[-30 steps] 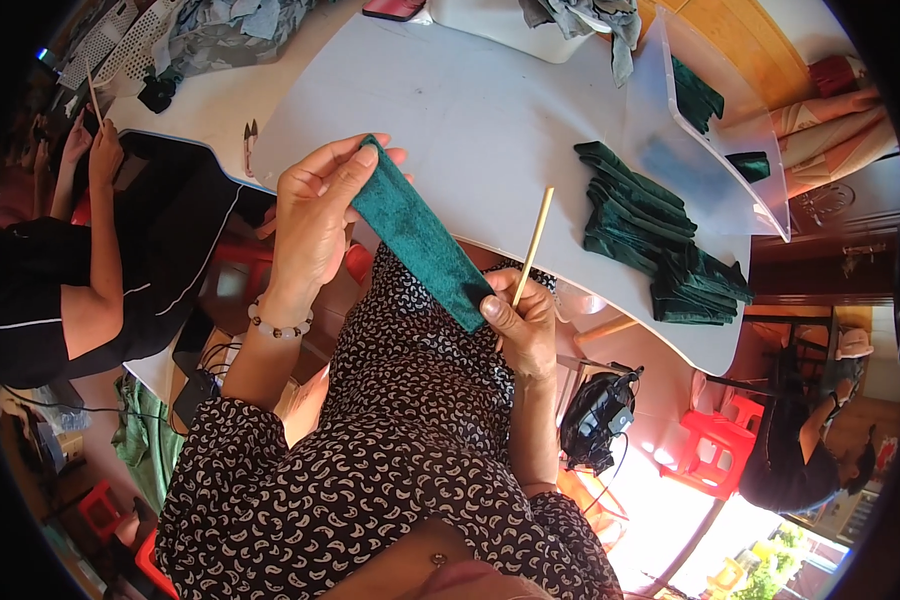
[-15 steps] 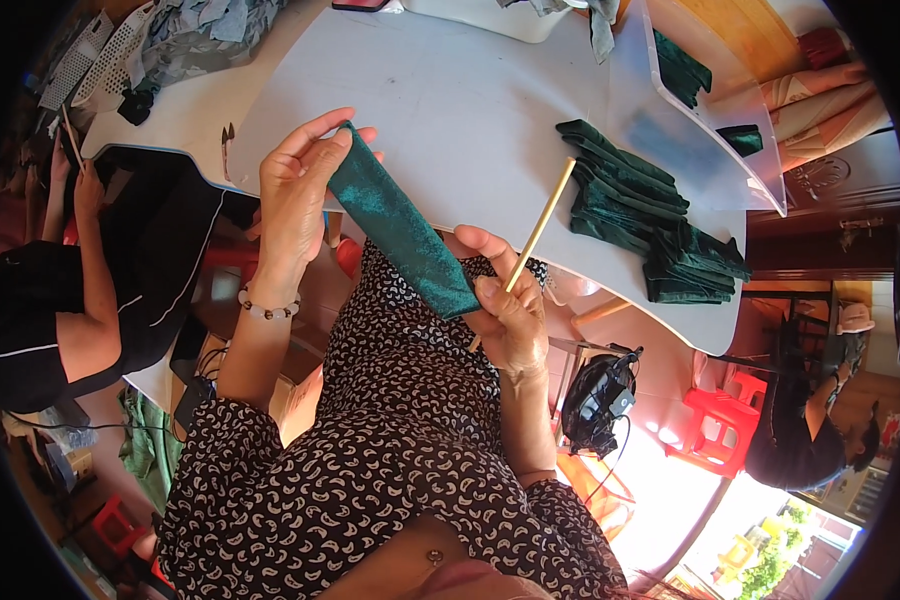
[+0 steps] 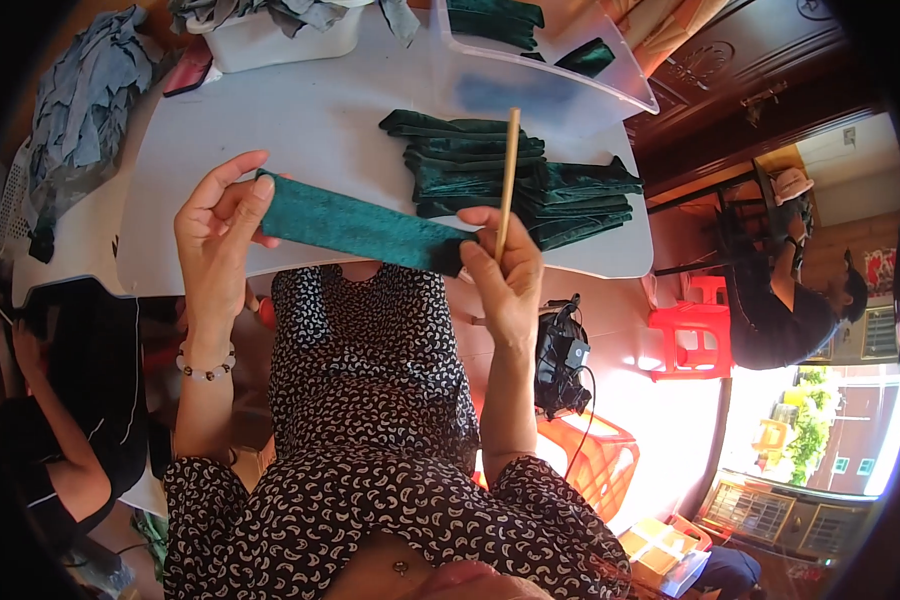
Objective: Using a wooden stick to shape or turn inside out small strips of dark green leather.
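Observation:
A flat strip of dark green velvet fabric (image 3: 360, 228) is stretched between my hands, sloping slightly down to the right. My left hand (image 3: 220, 225) pinches its left end between thumb and fingers. Its right end is gripped by my right hand (image 3: 510, 275). A thin, gold-coloured stick (image 3: 511, 170) is also held in my right hand and points upward, nearly upright. Just behind that hand, a pile of similar green velvet strips (image 3: 470, 170) lies on the table.
The pale grey table (image 3: 320, 120) curves along its near edge. A clear plastic bin (image 3: 550, 85) with green velvet pieces stands at the back right. A white tub (image 3: 290, 45) of grey cloth and a phone-like object (image 3: 188, 68) are at the back. Another person (image 3: 70, 410) sits at left.
The velvet strip has swung from a steep slant to nearly level. The stick has turned more upright in my right hand. My view has shifted, so the table contents appear farther left.

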Available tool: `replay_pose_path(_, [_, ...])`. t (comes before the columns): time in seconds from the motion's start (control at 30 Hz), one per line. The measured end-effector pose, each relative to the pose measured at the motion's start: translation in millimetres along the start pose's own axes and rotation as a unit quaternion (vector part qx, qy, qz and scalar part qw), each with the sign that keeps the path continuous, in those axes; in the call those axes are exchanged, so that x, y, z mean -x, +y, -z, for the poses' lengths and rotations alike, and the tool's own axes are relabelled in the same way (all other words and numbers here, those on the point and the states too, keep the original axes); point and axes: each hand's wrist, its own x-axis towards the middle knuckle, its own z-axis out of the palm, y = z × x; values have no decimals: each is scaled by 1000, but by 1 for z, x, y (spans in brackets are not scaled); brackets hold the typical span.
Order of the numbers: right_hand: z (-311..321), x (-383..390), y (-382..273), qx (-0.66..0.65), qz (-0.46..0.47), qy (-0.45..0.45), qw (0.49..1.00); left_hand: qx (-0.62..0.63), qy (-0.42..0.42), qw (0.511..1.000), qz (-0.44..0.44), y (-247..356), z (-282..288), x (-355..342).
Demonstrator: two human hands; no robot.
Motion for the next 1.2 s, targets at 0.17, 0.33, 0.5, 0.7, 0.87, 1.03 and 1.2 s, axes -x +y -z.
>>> replay_pose_path(0.17, [69, -33, -47, 149, 103, 175, 968, 81, -120, 989, -16, 33, -81, -14])
replay_pose_path(0.33, [140, -80, -74, 245, 150, 271, 919, 185, -201, 962, -17, 43, -166, -48])
replay_pose_path(0.5, [189, -121, -49, 323, 149, 278, 892, 73, -216, 973, -30, 5, -207, -69])
replay_pose_path(0.7, [199, -129, -8, 383, 72, 257, 884, -98, -255, 962, 15, -11, -203, -68])
replay_pose_path(0.87, [193, -123, -9, 411, 62, 269, 869, -108, -279, 954, -14, -16, -188, -77])
replay_pose_path(1.03, [195, -118, -5, 415, 75, 265, 867, -103, -247, 962, -55, -22, -190, -79])
replay_pose_path(1.2, [195, -115, -3, 410, 96, 272, 865, -159, -227, 950, -144, -19, -193, -77])
